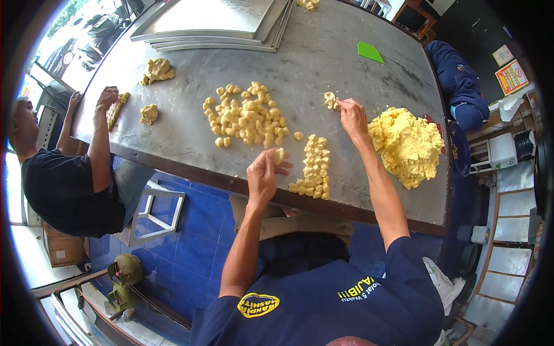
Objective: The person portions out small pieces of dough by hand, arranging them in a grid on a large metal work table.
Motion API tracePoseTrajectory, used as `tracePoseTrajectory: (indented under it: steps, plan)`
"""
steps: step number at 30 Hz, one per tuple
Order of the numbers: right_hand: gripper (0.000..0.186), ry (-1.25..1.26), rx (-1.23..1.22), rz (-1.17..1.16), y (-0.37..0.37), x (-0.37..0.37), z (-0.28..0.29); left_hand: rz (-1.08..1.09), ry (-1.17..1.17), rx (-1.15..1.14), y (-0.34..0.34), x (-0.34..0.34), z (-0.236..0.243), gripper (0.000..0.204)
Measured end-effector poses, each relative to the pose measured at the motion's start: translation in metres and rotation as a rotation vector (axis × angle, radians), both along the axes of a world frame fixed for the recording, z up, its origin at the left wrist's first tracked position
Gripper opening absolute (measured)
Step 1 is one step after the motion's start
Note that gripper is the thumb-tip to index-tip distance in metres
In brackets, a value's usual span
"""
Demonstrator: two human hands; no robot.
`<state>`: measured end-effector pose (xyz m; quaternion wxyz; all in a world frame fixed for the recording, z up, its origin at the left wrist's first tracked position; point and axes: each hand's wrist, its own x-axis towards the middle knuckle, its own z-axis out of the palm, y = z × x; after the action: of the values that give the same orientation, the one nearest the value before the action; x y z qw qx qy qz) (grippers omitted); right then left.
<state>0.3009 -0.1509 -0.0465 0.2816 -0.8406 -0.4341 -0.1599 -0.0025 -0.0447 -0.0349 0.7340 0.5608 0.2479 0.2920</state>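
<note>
My left hand [264, 177], at the table's near edge, holds a small pale yellow dough ball [279, 155] between its thumb and fingers. Farther right, my right hand [353, 118] pinches a rough lump of dough [330, 101] just above or on the metal tabletop. Between my hands lie rows of small dough pieces [316, 161], packed in a narrow strip. Beyond my left hand is a loose heap of rounded dough balls [249, 118]. A large crumbly yellow mound [405, 145] sits beside my right forearm.
Metal trays [210, 23] are stacked at the far left, and a green scraper [370, 52] lies at the far right. At the left edge a co-worker [72, 184] handles a dough strip [118, 111]. Another person [456, 81] bends at the right. A white stool [156, 210] stands left.
</note>
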Motion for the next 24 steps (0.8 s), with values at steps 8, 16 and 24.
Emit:
tracePoseTrajectory:
  steps: [8,16,24]
  plan:
    - [0.021,1.145,0.56,0.155,-0.031,-0.011,0.027,-0.105,0.236,0.206,0.007,-0.003,-0.002,0.022]
    - [0.023,1.316,0.627,0.341,-0.045,-0.053,0.063,0.018,0.034,0.086,0.001,0.004,0.0,0.02]
    - [0.024,1.348,0.618,0.418,-0.02,-0.127,0.08,0.209,0.179,0.35,0.005,0.009,0.02,0.033]
